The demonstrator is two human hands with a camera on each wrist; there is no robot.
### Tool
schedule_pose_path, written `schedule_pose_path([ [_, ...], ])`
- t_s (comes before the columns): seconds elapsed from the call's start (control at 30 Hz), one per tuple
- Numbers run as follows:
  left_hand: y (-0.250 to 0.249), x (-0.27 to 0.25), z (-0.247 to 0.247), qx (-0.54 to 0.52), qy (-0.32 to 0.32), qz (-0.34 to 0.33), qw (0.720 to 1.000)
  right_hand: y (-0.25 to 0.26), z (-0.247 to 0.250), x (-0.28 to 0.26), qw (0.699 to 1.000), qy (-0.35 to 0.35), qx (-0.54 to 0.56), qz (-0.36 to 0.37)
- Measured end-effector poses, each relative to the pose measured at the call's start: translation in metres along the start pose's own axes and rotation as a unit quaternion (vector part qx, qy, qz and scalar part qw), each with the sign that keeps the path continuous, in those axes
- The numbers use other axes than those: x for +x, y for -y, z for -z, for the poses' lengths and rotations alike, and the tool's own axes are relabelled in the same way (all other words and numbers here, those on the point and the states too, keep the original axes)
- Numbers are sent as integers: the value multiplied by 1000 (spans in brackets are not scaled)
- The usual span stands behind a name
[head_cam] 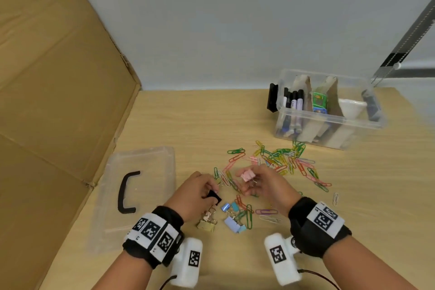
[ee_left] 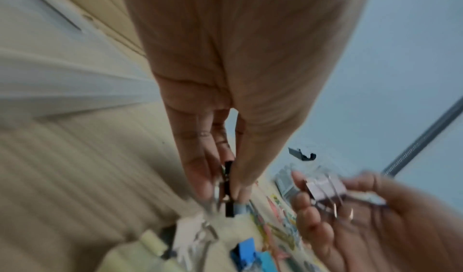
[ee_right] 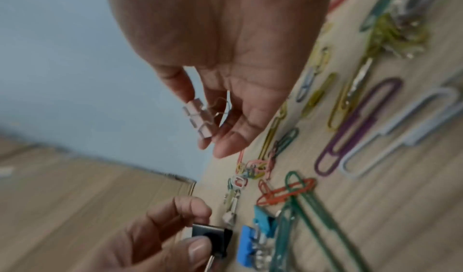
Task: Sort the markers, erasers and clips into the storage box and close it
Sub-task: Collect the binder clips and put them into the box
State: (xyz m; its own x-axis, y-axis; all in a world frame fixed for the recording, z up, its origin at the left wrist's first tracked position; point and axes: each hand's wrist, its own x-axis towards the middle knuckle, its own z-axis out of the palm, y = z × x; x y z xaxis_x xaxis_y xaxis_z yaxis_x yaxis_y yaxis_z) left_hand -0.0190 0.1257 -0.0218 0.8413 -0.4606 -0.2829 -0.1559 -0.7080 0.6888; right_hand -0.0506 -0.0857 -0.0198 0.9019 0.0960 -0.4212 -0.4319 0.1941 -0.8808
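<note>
A light wooden table (head_cam: pixel 179 125) is seen bounded on its left by a large sheet of brown corrugated cardboard (head_cam: pixel 51 82), with a pale grey-blue wall (head_cam: pixel 235 19) behind it. On the far right of the table a clear plastic storage box (head_cam: pixel 329 122) is stood open, split into compartments by cardboard dividers; dark-capped markers (head_cam: pixel 294 103) are held upright in its left compartment, and small green and blue printed erasers (head_cam: pixel 319 102) are seen in the middle one. What lies in the right compartment cannot be told. The box's clear plastic lid with a black handle (head_cam: pixel 150 172) is laid flat on the table's near left, well apart from the box.

Between box and hands, a loose scatter of coloured wire paper clips (head_cam: pixel 280 160) is spread over the table, reaching up to the box's front wall. Nearer the person, a small group of pastel binder clips (head_cam: pixel 231 220) in blue, lilac and yellow is left lying between the two wrists.

The left hand (head_cam: pixel 193 193) is held just above the table with thumb and fingers closed in a pinch on a small black binder clip (head_cam: pixel 214 196); in the left wrist view the clip (ee_left: pixel 228 189) is gripped between the fingertips. The right hand (head_cam: pixel 266 186) is raised beside it, palm turned inward, and a small pink binder clip (head_cam: pixel 247 175) is held between its thumb and fingertips, its wire handles (ee_right: pixel 220 106) pointed towards the palm. The two hands are kept close together without touching.
</note>
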Motion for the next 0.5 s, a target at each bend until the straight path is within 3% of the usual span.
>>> schedule_pose_path([
  [0.1, 7, 1, 9, -98, -17, 9, 995, 0, 0, -3, 989, 6, 146, -32],
  [0.23, 8, -1, 20, -253, -13, 39, 967, 0, -6, -3, 992, -5, 125, -31],
  [0.3, 6, -3, 20, -330, -20, 78, 941, -2, -10, -3, 999, 16, 30, -25],
  [0.37, 5, -3, 19, -312, -35, 95, 945, -6, -13, -2, 990, 41, -136, -3],
  [0.4, 5, -1, 17, -277, -38, 91, 956, -8, -16, -2, 967, 45, -251, 17],
  [0.5, 4, 6, 11, -115, -46, 29, 992, -13, -28, -3, 852, 61, -515, 75],
])
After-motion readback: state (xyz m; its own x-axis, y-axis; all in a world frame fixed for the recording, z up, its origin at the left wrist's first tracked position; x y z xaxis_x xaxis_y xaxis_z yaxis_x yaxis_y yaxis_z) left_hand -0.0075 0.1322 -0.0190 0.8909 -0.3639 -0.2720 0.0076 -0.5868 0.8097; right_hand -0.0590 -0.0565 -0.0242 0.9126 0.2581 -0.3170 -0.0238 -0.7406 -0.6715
